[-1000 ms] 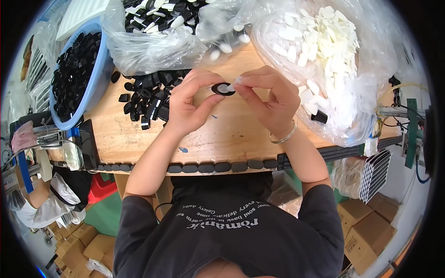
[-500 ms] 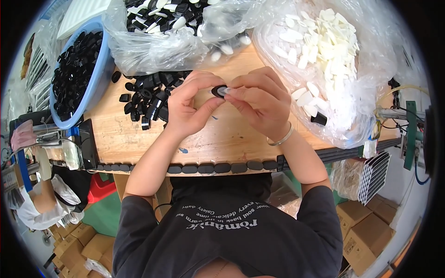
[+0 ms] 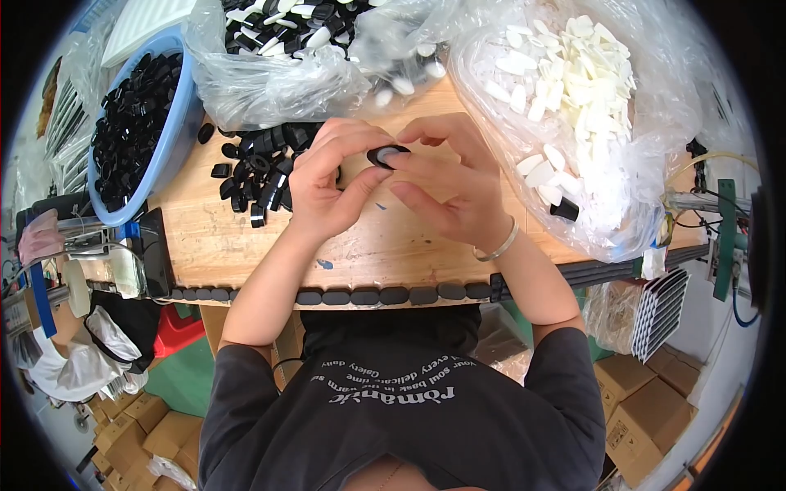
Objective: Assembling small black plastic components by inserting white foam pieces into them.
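Observation:
My left hand (image 3: 329, 182) pinches a small black oval cap (image 3: 375, 158) between thumb and fingers, above the wooden table (image 3: 377, 254). A pale oval insert (image 3: 394, 152) shows in the cap's opening. My right hand (image 3: 467, 184) has its index fingertip against the insert, its thumb held apart below and its other fingers spread. Beside my left hand lies a loose pile of black caps (image 3: 258, 164), partly hidden by that hand. White oval pieces (image 3: 540, 174) lie on clear plastic to the right of my right hand.
A blue basin (image 3: 195, 106) of black caps stands at the left. Behind the hands is a plastic bag (image 3: 278, 86) with mixed black and white pieces. Another bag (image 3: 647, 184) at the right holds white pieces. Dark oval pads (image 3: 393, 295) line the table's front edge.
My right thumb has come away from the cap and its fingers have spread, leaving the index fingertip on the insert. My left hand keeps hold of the cap.

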### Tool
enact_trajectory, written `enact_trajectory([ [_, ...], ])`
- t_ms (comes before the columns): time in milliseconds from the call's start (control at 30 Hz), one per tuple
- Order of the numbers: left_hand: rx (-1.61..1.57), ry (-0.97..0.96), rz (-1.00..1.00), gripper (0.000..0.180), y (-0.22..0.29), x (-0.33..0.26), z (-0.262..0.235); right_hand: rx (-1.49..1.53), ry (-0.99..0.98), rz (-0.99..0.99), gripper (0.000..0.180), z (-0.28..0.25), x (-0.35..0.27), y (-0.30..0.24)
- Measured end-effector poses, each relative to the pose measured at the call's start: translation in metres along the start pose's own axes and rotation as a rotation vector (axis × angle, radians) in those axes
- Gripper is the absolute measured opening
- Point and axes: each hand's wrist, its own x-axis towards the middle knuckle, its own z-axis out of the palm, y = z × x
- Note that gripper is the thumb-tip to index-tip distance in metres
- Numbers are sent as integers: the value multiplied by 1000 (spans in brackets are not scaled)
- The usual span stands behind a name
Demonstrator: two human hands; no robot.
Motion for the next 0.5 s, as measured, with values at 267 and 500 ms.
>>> enact_trajectory([
  [267, 140, -119, 104, 29, -1, 2, -4, 608, -92, 736, 24, -4, -8, 5],
  [500, 180, -148, 81, 31, -1, 2, -3, 667, -219, 965, 20, -8, -2, 3],
])
